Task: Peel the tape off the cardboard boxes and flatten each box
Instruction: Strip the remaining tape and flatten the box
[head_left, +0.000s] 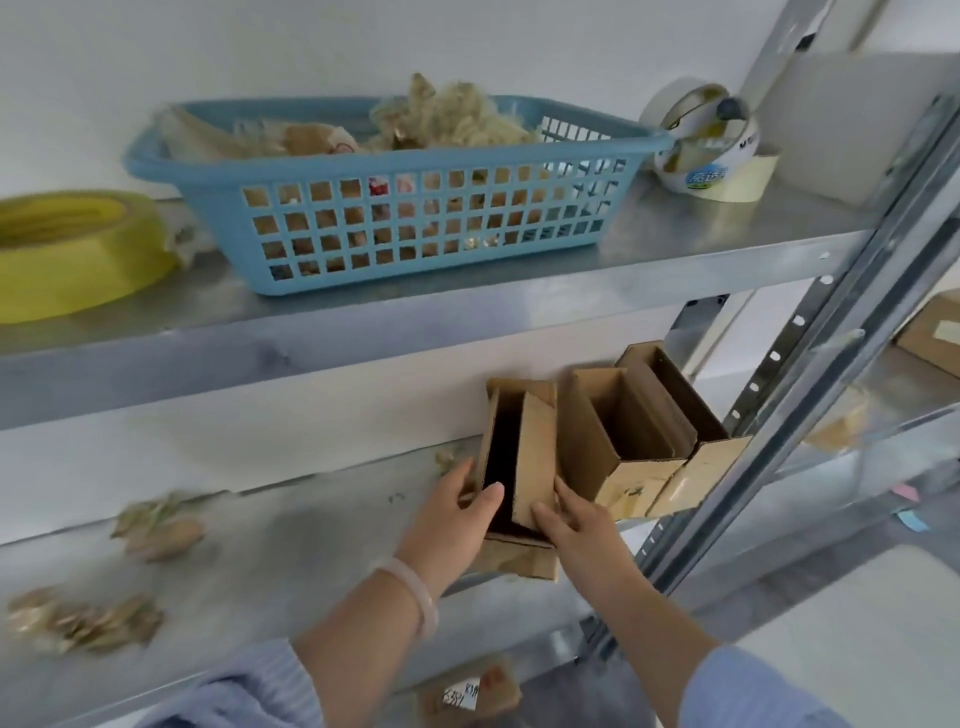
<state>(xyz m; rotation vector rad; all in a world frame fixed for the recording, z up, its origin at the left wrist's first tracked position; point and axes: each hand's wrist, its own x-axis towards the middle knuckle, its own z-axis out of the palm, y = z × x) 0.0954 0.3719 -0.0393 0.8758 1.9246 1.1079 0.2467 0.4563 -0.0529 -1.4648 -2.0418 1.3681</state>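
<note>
On the shelf the left grip hooks its thumb over the rim of an open box, and the right grip pinches its side. It is not flattened yet, I think. The two boxes beside it wait too. Peeled tape wads lie to the left.

Single head-worn wide-angle camera, close to a metal shelving unit.
It faces forward and slightly down, seeing into the blue basket from just above its rim. Below and right of the basket, at arm's reach, the left hand and right hand hold a cardboard box. Right of the basket the shelf upright slants with the lens's bowing.
</note>
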